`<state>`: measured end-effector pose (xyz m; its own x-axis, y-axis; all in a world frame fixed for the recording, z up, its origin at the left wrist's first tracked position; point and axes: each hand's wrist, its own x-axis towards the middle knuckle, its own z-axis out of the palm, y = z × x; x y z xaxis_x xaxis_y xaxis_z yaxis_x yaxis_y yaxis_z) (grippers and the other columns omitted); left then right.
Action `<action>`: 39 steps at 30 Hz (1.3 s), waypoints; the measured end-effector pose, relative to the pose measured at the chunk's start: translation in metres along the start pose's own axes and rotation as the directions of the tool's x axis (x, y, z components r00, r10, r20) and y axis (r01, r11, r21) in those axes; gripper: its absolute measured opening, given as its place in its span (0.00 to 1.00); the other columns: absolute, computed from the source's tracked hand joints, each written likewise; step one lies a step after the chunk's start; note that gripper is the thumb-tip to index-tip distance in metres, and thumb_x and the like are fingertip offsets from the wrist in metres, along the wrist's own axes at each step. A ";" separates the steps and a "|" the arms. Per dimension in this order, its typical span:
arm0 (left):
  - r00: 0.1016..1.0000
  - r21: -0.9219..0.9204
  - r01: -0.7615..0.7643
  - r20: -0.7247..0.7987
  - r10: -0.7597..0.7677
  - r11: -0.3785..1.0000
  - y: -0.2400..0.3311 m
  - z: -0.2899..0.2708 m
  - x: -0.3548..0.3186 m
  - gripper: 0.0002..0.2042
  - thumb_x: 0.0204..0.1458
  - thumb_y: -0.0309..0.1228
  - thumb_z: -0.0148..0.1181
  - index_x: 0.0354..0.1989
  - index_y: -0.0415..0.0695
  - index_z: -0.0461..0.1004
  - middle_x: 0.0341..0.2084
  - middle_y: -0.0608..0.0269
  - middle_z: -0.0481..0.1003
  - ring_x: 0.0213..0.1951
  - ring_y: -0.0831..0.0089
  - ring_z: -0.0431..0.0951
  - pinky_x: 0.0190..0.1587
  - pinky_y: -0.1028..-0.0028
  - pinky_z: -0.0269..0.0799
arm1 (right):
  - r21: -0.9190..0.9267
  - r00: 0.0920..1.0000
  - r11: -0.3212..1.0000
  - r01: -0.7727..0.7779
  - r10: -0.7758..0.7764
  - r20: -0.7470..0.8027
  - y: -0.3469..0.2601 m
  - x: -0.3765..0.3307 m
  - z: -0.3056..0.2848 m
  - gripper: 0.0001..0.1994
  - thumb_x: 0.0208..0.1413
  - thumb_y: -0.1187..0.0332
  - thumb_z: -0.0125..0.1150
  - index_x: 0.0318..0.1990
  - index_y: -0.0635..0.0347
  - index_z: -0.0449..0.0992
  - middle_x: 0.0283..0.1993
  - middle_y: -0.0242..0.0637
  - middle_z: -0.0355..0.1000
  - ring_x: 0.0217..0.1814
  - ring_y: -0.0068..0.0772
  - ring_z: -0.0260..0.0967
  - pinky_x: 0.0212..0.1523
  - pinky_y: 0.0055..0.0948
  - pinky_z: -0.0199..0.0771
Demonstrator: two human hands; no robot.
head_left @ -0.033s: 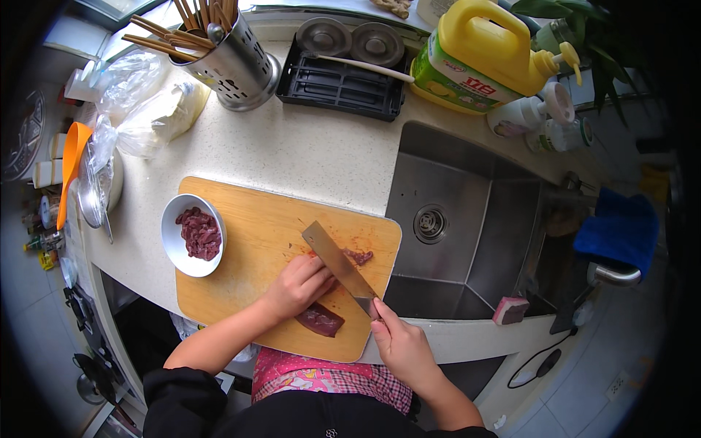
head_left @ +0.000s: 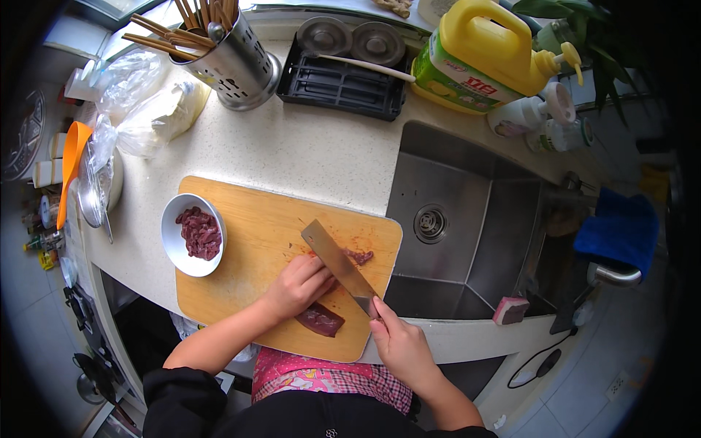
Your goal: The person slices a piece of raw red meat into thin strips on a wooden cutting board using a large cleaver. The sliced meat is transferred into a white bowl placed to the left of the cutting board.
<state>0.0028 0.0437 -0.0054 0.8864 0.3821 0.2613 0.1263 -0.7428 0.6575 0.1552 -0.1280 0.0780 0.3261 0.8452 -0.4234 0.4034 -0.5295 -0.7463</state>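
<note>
Over the board (head_left: 252,252), the knife (head_left: 337,261) is clasped by the right hand (head_left: 401,347) and slanted far-left; by the board's near edge, meat (head_left: 321,320) is seen beside the left hand (head_left: 296,285), its hold unclear.

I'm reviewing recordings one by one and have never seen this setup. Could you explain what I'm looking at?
There is no machine here: a person works bare-handed. The view comes from a wide fisheye camera worn on the head, looking down, so straight edges bend near the rim.

On the pale counter lies a wooden cutting board. At its left edge is a white bowl of dark red cut meat. The right hand's grip holds a broad knife. The left hand's grip is beside the blade, above a larger dark red piece; what its fingertips press is hidden.
</note>
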 end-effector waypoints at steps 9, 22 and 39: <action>0.998 -0.007 0.052 0.021 -0.052 0.999 0.008 0.002 -0.003 0.12 0.41 0.23 0.65 0.36 0.36 0.76 0.38 0.53 0.74 0.37 0.57 0.76 0.39 0.65 0.73 | 0.084 0.998 0.996 0.041 -0.037 -0.053 -0.013 0.054 0.014 0.19 0.61 0.59 0.53 0.53 0.65 0.71 0.30 0.54 0.75 0.31 0.57 0.74 0.30 0.47 0.75; 0.999 -0.056 0.049 0.004 -0.049 0.997 0.007 0.002 -0.003 0.16 0.39 0.19 0.64 0.40 0.33 0.75 0.41 0.48 0.73 0.44 0.51 0.75 0.47 0.60 0.74 | -0.087 0.995 0.996 0.003 0.005 0.095 -0.006 -0.025 -0.019 0.21 0.59 0.62 0.56 0.55 0.67 0.67 0.28 0.48 0.75 0.27 0.52 0.75 0.27 0.43 0.76; 0.997 -0.052 0.076 0.006 -0.076 0.996 0.007 0.006 -0.008 0.12 0.42 0.20 0.63 0.37 0.35 0.75 0.36 0.52 0.73 0.37 0.56 0.75 0.39 0.64 0.73 | 0.026 0.999 0.999 0.028 -0.029 0.022 0.011 -0.013 -0.010 0.21 0.61 0.60 0.54 0.55 0.64 0.69 0.32 0.49 0.76 0.32 0.53 0.75 0.31 0.42 0.76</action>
<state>-0.0006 0.0322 -0.0073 0.8771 0.4339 0.2059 0.1704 -0.6820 0.7112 0.1643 -0.1458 0.0807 0.2951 0.8615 -0.4133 0.3900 -0.5035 -0.7710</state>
